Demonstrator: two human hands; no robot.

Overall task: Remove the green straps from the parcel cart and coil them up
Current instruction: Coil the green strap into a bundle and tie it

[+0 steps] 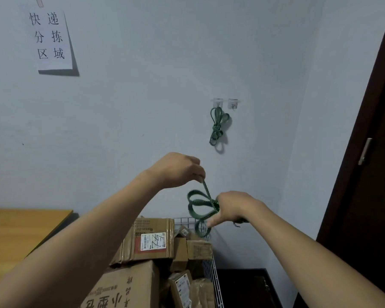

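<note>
A green strap (198,204) is gathered into several loops in the air above the parcel cart (210,261). My right hand (233,207) grips the loops at their middle, with one finger pointing left. My left hand (178,168) pinches the strap's free end and holds it taut above the loops. A second green strap (217,126), coiled and knotted, hangs from a clear hook (218,102) on the wall.
The wire cart is full of cardboard parcels (152,242). A second clear hook (233,103) beside the first is bare. A wooden tabletop (20,227) lies at left, a dark door (369,152) at right, a dark low cabinet (242,285) beside the cart, a paper sign (49,38) on the wall.
</note>
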